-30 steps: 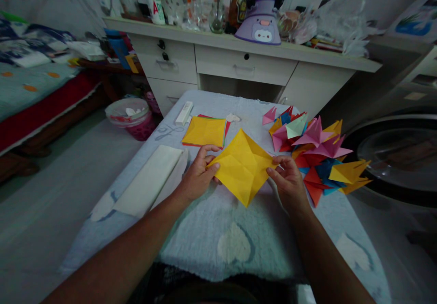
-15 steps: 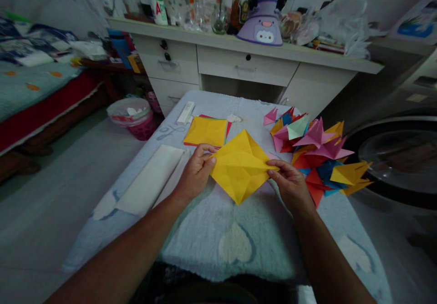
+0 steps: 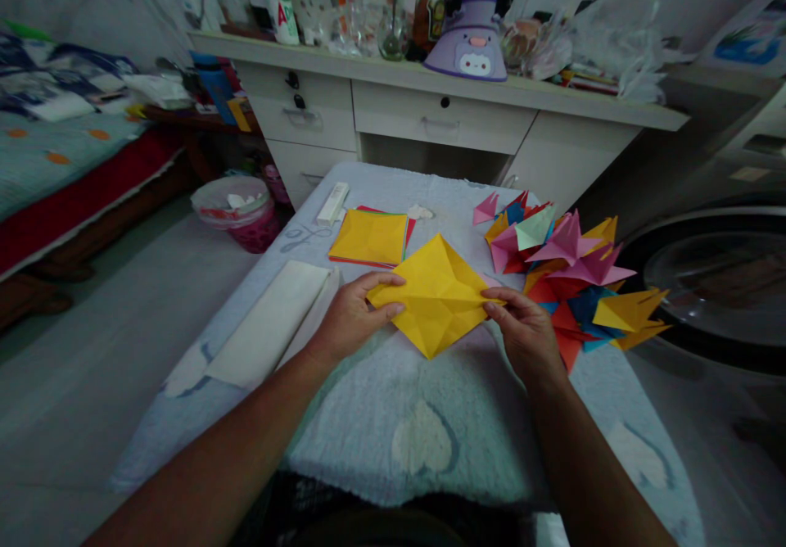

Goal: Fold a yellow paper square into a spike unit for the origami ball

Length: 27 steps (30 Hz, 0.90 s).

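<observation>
A creased yellow sheet of origami paper (image 3: 437, 293) is held up above the table, turned so its corners point up, down and sideways. My left hand (image 3: 356, 309) pinches its left corner between thumb and fingers. At the right corner, my right hand (image 3: 521, 322) grips it the same way. Behind the sheet lies a stack of square coloured papers (image 3: 368, 236), yellow on top. To the right of my right hand sits a heap of folded paper figures (image 3: 568, 264) in pink, red, blue, orange, yellow and pale green.
A light blue cloth (image 3: 368, 416) covers the table. On its left lie a folded white packet (image 3: 270, 326) and a small white box (image 3: 332, 203). Beyond stands a white cabinet (image 3: 399, 113) crowded with jars. A pink bin (image 3: 246, 219) is on the floor; a washing machine (image 3: 725, 277) stands at right.
My left fingers and thumb have moved inward over the left corner and sit wider apart. The paper's lower corner has risen a little, and its middle crease bends more. My right hand is nearly still.
</observation>
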Tool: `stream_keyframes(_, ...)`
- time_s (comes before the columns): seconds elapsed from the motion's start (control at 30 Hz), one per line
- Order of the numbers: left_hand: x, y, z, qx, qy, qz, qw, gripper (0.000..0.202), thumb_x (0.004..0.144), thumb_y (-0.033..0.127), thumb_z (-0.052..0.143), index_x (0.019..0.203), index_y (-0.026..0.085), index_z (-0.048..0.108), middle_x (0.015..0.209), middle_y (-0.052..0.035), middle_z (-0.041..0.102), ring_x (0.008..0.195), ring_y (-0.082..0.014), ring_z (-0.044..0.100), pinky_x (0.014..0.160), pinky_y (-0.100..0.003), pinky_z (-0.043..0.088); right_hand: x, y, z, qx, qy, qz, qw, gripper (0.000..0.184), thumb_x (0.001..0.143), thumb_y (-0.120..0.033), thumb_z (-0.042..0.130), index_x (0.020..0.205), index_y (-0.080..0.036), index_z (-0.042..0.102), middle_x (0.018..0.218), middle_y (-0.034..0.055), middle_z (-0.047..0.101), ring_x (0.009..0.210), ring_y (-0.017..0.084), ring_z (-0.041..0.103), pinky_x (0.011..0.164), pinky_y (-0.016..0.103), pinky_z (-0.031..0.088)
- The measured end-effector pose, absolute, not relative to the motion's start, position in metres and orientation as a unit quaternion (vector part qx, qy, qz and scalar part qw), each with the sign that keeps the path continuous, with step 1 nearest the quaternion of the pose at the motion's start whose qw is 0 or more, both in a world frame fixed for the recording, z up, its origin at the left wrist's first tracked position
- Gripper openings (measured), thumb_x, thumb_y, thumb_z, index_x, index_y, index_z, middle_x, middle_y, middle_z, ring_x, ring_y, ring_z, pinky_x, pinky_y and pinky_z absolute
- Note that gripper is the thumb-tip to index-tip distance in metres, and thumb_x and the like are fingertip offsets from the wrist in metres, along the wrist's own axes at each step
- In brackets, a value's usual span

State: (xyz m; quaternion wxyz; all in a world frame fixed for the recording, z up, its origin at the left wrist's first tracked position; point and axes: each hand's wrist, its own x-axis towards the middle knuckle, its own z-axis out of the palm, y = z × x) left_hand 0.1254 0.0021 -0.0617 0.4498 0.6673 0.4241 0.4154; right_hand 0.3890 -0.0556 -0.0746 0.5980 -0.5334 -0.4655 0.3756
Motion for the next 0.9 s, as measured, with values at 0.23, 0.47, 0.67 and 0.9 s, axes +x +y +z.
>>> stream_keyframes(0.23,0.124,0.004,-0.056,0.669,0.439,0.449,0.397,0.022,0.073,0.023,0.071,0.095,0.021,0.073,0.098,-0.0037,0.071,0.09,-0.0207,0.065,0.08,-0.034,0.052,0.39,-0.057,-0.069,-0.541,-0.491,0.351,0.586,0.015,0.076,-0.031,0.075,0.09,-0.025,0.074,0.086,0.0018,0.064,0.07,0.013,0.054,0.061,0.026,0.043)
stream_keyframes(0.47,0.123,0.008,-0.062,0.675,0.408,0.493,0.367,0.009,0.077,0.023,0.069,0.085,0.022,0.074,0.085,-0.0023,0.067,0.083,-0.0173,0.063,0.074,-0.03,0.05,0.39,-0.058,-0.066,-0.521,-0.522,0.348,0.579,0.014,0.079,-0.026,0.071,0.092,-0.026,0.074,0.088,0.0013,0.061,0.07,0.012,0.054,0.061,0.026,0.042)
stream_keyframes(0.67,0.124,0.007,-0.065,0.624,0.422,0.507,0.42,0.007,0.077,0.024,0.07,0.083,0.02,0.072,0.082,-0.0012,0.069,0.075,-0.0143,0.062,0.068,-0.026,0.049,0.39,-0.058,-0.065,-0.524,-0.513,0.337,0.59,0.008,0.08,-0.023,0.069,0.087,-0.025,0.072,0.083,-0.0001,0.058,0.068,0.012,0.052,0.062,0.026,0.041)
stream_keyframes(0.9,0.128,0.004,-0.056,0.559,0.434,0.529,0.469,0.009,0.072,0.024,0.073,0.077,0.018,0.069,0.072,0.001,0.067,0.065,-0.0118,0.059,0.063,-0.025,0.048,0.386,-0.058,-0.06,-0.523,-0.508,0.328,0.601,0.005,0.08,-0.024,0.069,0.084,-0.025,0.072,0.082,0.0005,0.057,0.067,0.013,0.05,0.061,0.028,0.04)
